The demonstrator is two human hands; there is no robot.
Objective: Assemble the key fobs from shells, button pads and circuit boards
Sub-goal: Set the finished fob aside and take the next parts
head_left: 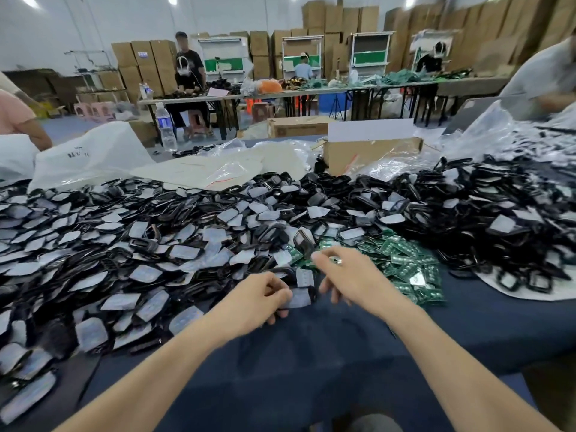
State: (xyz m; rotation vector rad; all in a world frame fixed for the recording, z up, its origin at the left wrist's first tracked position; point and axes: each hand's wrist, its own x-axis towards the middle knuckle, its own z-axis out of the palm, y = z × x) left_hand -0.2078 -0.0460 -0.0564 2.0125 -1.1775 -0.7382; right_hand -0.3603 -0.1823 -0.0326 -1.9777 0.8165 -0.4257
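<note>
Both forearms reach forward over the dark blue table cloth (311, 353). The left hand (261, 299) has its fingers curled round a grey button pad (299, 300), held just above the cloth at the near edge of the stock; whether a shell half sits behind the pad cannot be told. The right hand (346, 275) is beside it, thumb and forefinger closed on the lower edge of a black shell (303, 241), which stands tilted above the pile; motion blur leaves this grip slightly uncertain. Green circuit boards (405, 269) lie heaped just right of the right hand. Loose shells and pads (124, 238) cover the table to the left, centre and right. Beyond them are clear plastic bags (218, 169), an open cardboard box (371, 154) and a water bottle (165, 126). Other workers (187, 70) sit at far tables before stacked cartons (336, 20). Assessment: the step in hand is mating pad and shell. The next move calls for aligning the pad's buttons with the shell openings, seating it flat, then taking one board from the green heap.
</note>
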